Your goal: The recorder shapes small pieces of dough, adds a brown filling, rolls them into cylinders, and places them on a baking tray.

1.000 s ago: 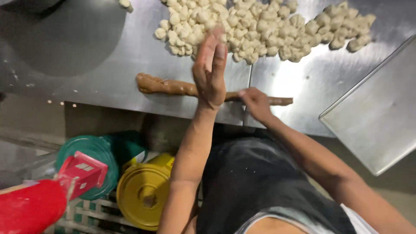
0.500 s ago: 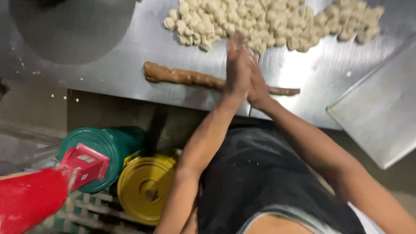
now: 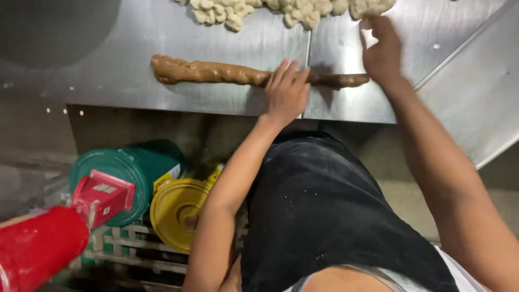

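Pressing flat and open-fingered on the brown dough roll (image 3: 238,73) across the steel tabletop (image 3: 108,65) at upper centre, the left hand (image 3: 285,92) grips nothing, while the right hand (image 3: 383,51) hovers loosely open at upper right beside the pale dough pieces (image 3: 292,8).

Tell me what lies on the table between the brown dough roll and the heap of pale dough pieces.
Nothing: in the head view, bare steel table separates the brown dough roll from the pale dough pieces, crossed only by a seam in the metal.
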